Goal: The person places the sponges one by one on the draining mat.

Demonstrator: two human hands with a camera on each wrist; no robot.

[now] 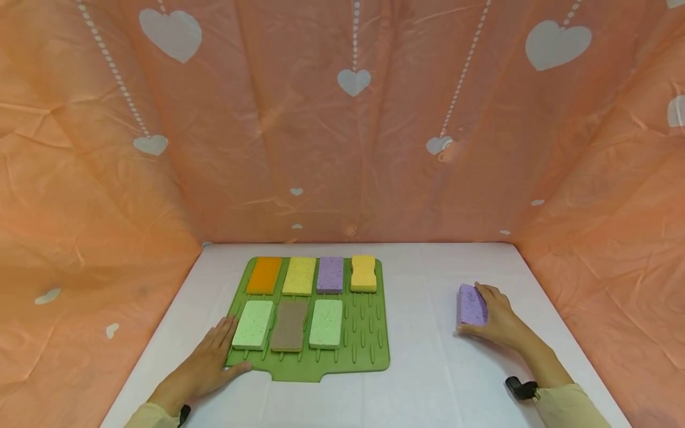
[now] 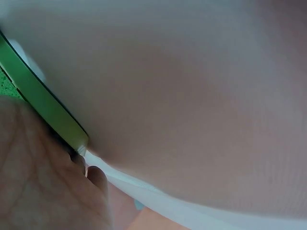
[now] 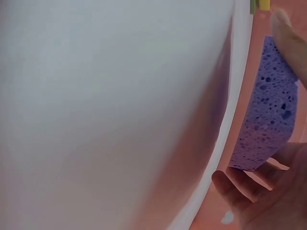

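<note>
My right hand (image 1: 497, 318) grips a purple sponge (image 1: 472, 305) by its ends, thumb at the near end and fingers at the far one. In the right wrist view the pitted sponge (image 3: 268, 105) sits between thumb and fingers. My left hand (image 1: 206, 359) lies flat with straight fingers at the left edge of a green ridged mat (image 1: 364, 345), beside a pale green sponge (image 1: 253, 325). The left wrist view shows the palm against the mat's edge (image 2: 48, 103). Also in the front row are a brown sponge (image 1: 289, 326) and another pale green sponge (image 1: 326, 324).
Along the mat's back row lie an orange sponge (image 1: 264, 275), a yellow sponge (image 1: 299, 276), a second purple sponge (image 1: 330, 275) and a notched yellow sponge (image 1: 363, 274). The white table (image 1: 423, 333) is enclosed by orange heart-patterned cloth (image 1: 299, 148) behind and at both sides.
</note>
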